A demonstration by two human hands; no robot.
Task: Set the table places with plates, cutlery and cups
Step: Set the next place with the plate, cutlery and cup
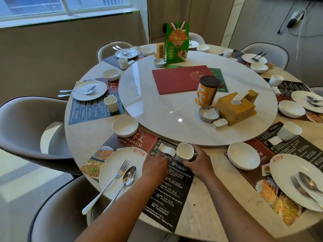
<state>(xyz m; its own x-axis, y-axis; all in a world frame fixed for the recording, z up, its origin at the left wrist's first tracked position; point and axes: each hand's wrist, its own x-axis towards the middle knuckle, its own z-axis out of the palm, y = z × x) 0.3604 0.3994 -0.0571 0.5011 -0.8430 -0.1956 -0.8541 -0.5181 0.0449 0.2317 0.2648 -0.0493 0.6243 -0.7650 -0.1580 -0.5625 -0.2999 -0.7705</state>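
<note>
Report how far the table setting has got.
Done: the near plate carries fork and spoon, and the other visible places look set. In hand: the right hand holds a cup over the near placemat. Left: setting that cup down.

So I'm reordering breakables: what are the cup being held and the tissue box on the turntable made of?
The small white handleless cup, gripped by the right hand, looks like glazed ceramic: smooth with a soft sheen. The square tan tissue box looks like wood or bamboo, matte with flat jointed panels.
</note>
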